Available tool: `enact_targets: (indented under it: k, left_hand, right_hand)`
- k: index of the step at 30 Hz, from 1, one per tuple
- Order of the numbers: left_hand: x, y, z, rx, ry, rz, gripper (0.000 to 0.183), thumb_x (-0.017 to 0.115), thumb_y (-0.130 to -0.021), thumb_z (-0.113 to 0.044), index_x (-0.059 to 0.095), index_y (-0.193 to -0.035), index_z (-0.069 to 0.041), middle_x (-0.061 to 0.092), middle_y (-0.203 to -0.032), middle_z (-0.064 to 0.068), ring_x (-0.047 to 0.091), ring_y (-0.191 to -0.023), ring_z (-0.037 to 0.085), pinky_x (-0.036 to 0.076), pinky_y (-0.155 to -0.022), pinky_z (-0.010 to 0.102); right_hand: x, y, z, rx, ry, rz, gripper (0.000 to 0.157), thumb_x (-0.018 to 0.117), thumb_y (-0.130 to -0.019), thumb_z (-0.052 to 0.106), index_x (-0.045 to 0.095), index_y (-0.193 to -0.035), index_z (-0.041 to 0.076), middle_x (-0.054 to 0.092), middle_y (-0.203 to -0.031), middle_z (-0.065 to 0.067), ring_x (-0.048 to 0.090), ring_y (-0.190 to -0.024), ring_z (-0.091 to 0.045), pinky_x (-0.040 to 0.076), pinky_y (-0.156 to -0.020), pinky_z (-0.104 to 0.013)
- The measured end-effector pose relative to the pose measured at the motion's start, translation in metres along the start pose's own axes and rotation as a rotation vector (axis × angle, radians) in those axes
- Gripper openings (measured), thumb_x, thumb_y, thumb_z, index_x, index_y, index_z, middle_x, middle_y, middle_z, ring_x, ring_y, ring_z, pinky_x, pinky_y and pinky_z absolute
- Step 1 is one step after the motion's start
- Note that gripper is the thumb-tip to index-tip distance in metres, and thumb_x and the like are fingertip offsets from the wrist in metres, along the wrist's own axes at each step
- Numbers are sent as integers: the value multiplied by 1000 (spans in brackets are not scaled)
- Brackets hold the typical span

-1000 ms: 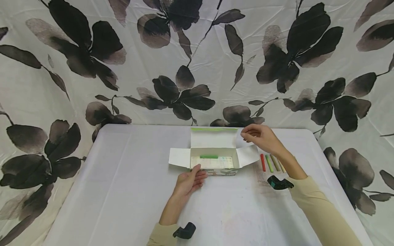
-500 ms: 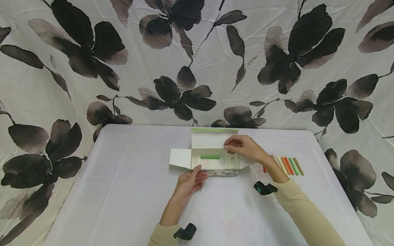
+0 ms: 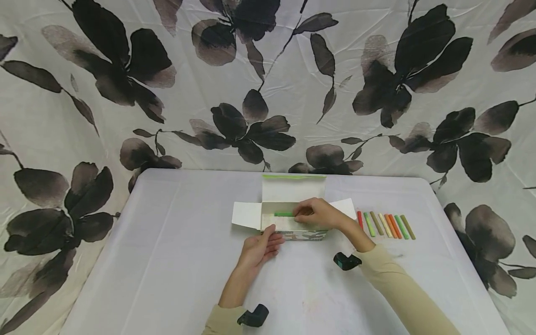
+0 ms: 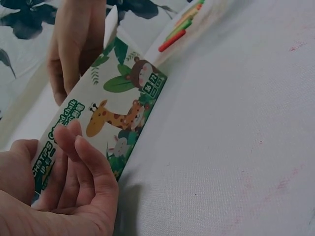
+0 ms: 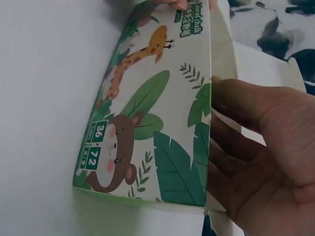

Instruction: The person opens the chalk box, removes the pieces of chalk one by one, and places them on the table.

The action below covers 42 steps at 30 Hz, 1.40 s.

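Note:
The open chalk box (image 3: 301,236), printed with animals and leaves, lies on the table with its lid and side flaps folded out. Inside it a green chalk stick (image 3: 283,214) rests on a pale speckled layer. My left hand (image 3: 260,247) holds the box's near wall at the left, thumb at the top edge and fingers in front, as the left wrist view (image 4: 78,182) shows. My right hand (image 3: 320,214) reaches into the box, its fingers over the green stick's right end. The box wall hides those fingertips in the right wrist view, so their grip is unclear.
To the right of the box, several chalk sticks (image 3: 390,225) in red, green, olive, yellow and orange lie in a row on the white table (image 3: 188,260). A floral curtain (image 3: 268,83) hangs behind the table's far edge.
My right hand has moved left and down from above the right flap into the box, uncovering the row of chalk sticks. The left hand and box keep their places.

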<state>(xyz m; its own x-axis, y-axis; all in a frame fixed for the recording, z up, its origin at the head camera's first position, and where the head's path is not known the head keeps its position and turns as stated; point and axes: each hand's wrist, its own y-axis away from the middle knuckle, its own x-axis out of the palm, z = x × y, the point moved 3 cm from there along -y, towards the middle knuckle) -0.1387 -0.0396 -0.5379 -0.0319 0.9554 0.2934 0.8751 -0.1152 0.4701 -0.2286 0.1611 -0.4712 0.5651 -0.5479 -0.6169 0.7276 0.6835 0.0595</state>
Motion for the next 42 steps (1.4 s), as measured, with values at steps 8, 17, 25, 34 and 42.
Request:
enact_targets:
  k: [8,17,25,34,42]
  left_hand:
    - [1,3,-3,8,3,1,55,63,-102,-43,67,-118,9,76,-102,7,67,-83,8,56,-73,20]
    - [3,1,-2,19,37,-1,52,64,-103,-40,67,-116,10,76,-100,8,68,-86,10,56,-76,20]
    - [6,1,-1,35,66,-9,50,64,-103,-37,67,-114,13,76,-96,8,68,-83,10,56,-73,20]
    - [5,3,-2,29,34,-4,51,63,-104,-38,67,-116,11,76,-96,7,67,-83,9,56,-74,20]
    - [3,4,-2,20,23,4,52,63,-103,-40,67,-117,9,76,-98,6,68,-83,8,56,-74,20]
  right_hand:
    - [14,-13,3,38,141,170,18,66,-101,11,75,-109,-2,75,-100,-4,67,-89,-10,55,-83,-27]
    - [22,-21,7,98,142,289,19,62,-102,6,76,-113,-2,76,-107,-8,70,-95,-14,56,-86,-28]
    - [25,-30,1,170,154,388,18,61,-101,1,77,-109,0,76,-102,-5,68,-91,-11,56,-86,-27]
    - [25,-30,1,148,167,398,14,64,-98,-1,76,-103,1,73,-92,-1,62,-81,-6,53,-79,-23]
    - [15,-18,1,55,159,249,15,67,-100,9,77,-110,2,75,-101,-2,67,-90,-9,56,-83,-26]
